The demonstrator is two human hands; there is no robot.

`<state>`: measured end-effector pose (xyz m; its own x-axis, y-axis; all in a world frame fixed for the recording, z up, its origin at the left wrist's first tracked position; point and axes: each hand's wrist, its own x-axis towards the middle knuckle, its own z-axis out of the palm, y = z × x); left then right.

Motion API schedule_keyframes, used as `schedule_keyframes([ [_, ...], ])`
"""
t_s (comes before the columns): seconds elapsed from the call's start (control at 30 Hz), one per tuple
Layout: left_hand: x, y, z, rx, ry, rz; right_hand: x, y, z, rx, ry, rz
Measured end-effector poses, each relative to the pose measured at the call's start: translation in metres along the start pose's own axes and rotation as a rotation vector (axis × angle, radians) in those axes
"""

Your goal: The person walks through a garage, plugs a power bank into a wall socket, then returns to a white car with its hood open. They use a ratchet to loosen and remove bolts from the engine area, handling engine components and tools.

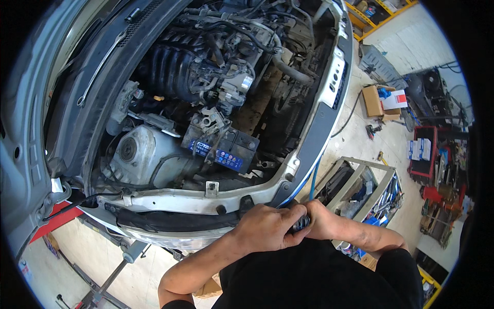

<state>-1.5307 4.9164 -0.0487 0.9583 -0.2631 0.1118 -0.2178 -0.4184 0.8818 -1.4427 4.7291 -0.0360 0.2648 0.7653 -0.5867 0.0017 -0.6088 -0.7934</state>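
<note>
Low in the middle of the frame I have both hands together just in front of the car's front edge (170, 198). My left hand (265, 226) is curled, fingers wrapped toward a small dark part (301, 223) that shows only as a sliver between the two hands; my right hand (323, 220) closes on it from the other side, so both are gripping it, though I cannot tell what the part is. Two blue hoses (309, 183) run up from the hands along the bumper rail toward centre right. The battery (226, 149) sits mid-frame in the open engine bay, well apart from my hands. My worry: the part is barely visible and pinched between fingers, so it could slip to the floor, or the hoses could snag on the rail's edge if I pull sideways.
</note>
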Motion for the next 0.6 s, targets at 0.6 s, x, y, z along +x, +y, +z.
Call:
schedule_keyframes([
  [0.6, 0.022, -0.061, -0.048, -0.21, 0.511, -0.497, 0.024, 0.033, 0.003, 0.189, 0.552, -0.017],
])
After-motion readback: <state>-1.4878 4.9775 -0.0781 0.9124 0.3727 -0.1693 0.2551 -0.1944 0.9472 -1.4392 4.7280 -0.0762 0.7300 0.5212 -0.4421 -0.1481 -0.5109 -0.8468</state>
